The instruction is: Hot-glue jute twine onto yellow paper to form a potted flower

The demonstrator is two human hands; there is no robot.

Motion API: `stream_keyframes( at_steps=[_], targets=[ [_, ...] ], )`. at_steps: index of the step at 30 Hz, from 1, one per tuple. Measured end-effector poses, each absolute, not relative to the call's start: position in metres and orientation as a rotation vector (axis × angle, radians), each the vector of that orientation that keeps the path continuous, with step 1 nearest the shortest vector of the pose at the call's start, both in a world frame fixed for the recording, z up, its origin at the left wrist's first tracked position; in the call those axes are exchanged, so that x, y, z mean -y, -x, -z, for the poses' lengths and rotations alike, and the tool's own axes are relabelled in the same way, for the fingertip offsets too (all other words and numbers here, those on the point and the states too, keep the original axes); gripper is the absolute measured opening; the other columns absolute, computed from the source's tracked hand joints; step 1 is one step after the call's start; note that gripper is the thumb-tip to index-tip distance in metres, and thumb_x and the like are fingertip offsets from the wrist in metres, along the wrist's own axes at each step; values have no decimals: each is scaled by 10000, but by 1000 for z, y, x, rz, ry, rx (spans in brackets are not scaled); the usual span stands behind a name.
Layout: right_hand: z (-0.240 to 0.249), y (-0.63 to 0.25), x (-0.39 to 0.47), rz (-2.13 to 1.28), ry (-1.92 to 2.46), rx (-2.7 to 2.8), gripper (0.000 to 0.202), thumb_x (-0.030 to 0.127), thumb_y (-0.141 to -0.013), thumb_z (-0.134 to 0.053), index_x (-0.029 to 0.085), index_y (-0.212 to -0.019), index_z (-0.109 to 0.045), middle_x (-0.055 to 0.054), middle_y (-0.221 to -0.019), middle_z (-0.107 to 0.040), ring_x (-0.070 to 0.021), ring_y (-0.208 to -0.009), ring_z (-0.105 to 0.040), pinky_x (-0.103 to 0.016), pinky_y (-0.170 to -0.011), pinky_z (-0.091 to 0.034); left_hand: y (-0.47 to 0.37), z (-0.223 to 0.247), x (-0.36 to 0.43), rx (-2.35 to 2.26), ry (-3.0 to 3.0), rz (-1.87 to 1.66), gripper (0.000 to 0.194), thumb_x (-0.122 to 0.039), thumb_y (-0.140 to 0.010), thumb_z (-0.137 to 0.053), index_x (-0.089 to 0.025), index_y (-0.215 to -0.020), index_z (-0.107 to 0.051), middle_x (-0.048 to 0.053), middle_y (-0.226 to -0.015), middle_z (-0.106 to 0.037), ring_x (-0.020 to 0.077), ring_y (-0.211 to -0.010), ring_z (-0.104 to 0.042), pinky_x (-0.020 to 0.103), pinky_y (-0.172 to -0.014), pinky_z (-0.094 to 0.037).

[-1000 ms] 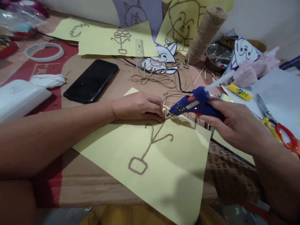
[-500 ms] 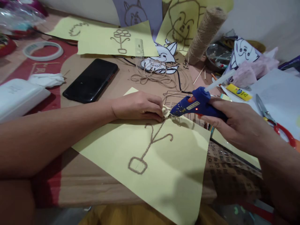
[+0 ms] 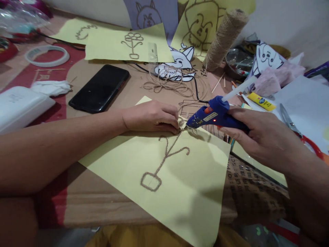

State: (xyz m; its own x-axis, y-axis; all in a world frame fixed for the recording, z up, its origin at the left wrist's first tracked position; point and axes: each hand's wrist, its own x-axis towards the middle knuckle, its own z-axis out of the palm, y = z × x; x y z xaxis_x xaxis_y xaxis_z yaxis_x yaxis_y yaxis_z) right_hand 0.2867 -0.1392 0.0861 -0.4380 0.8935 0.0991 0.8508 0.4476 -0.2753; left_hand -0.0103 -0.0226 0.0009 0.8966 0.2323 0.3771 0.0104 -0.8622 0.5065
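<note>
My right hand [image 3: 254,137] is wrapped round a blue hot glue gun [image 3: 216,115], with a clear glue stick [image 3: 239,90] jutting from its back and a small red light lit. The gun's nozzle points left and touches down at the upper end of a twine design on a yellow sheet [image 3: 195,185]. On that sheet, brown twine [image 3: 164,161] forms a stem with two curled branches and a squarish base. My left hand [image 3: 160,116] rests at the stem's top, fingertips pinched on the twine beside the nozzle. Part of the twine there is hidden by the fingers.
A black phone [image 3: 100,88] lies left of the sheet. Loose twine [image 3: 169,84] and a twine spool [image 3: 226,37] are behind. Red-handled scissors [image 3: 312,142] and a yellow tube [image 3: 261,101] lie right. A tape roll [image 3: 47,56] and a white case [image 3: 23,106] sit left.
The glue gun's rear has shifted very slightly left and tilted, its nozzle staying by my left fingertips. My left hand and the yellow sheet have not visibly moved.
</note>
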Motion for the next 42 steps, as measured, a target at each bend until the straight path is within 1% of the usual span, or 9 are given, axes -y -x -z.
stream_keyframes(
  at_steps=[5,13,20,22,25,28,32,37,42],
  targets=[
    [-88,-287,140,-256,1517,2483,375,522,-1064,-536,249,-1248,-717,-122,-1275,-780,-407,-1202,-733,-537,-939,-585,10,0,22,-154,-2561,-606,134,-271,-1014,-711,-208,-997,-828,100,-998,-788,140,-838,-734,218,-791,-538],
    [-83,-286,139,-232,1505,2459,422,521,-1058,-539,231,-1313,-709,-152,-1303,-770,-435,-1221,-722,-580,-949,-582,11,1,22,-172,-2540,-579,118,-255,-1003,-721,-209,-1005,-829,103,-1025,-796,140,-826,-739,223,-789,-551],
    [-81,-280,136,-251,1474,2453,317,388,-1034,-586,209,-1258,-719,-146,-1225,-786,-416,-1178,-740,-534,-932,-589,11,1,22,-166,-2541,-591,145,-273,-1022,-701,-206,-1031,-829,102,-1053,-802,135,-855,-751,210,-812,-561],
    [-81,-280,136,-254,1483,2439,307,399,-1034,-586,204,-1226,-725,-154,-1197,-786,-422,-1157,-743,-537,-924,-584,11,1,22,-162,-2546,-598,123,-252,-1010,-716,-203,-1028,-827,100,-1040,-800,137,-850,-751,211,-809,-557],
    [-80,-282,137,-246,1506,2388,329,469,-1039,-582,206,-1180,-720,-156,-1187,-782,-425,-1115,-746,-540,-890,-579,11,2,22,-154,-2548,-595,98,-236,-991,-739,-197,-1012,-826,100,-1007,-794,148,-844,-752,219,-794,-550],
    [-78,-286,139,-279,1531,2333,333,495,-1034,-591,221,-1192,-695,-126,-1145,-783,-381,-1016,-757,-484,-806,-577,11,2,21,-173,-2551,-603,98,-248,-989,-743,-203,-1004,-829,94,-971,-787,152,-823,-744,228,-766,-544],
    [-72,-289,141,-339,1575,2269,324,467,-1018,-615,229,-1227,-684,-87,-1031,-775,-307,-861,-737,-406,-712,-543,11,2,21,-197,-2550,-619,141,-276,-1019,-709,-206,-1027,-831,99,-975,-782,151,-830,-735,232,-771,-546],
    [-65,-291,139,-339,1597,2241,306,419,-1002,-626,199,-1204,-689,-86,-985,-765,-271,-802,-702,-369,-691,-517,11,3,20,-181,-2576,-654,190,-297,-1045,-679,-177,-1038,-827,107,-969,-768,141,-833,-723,221,-778,-539],
    [-66,-292,138,-330,1581,2267,294,433,-995,-623,193,-1142,-708,-91,-961,-758,-265,-786,-691,-358,-680,-503,11,5,19,-195,-2574,-663,173,-320,-1030,-704,-204,-1028,-833,94,-972,-771,138,-841,-728,210,-780,-535]
  ],
)
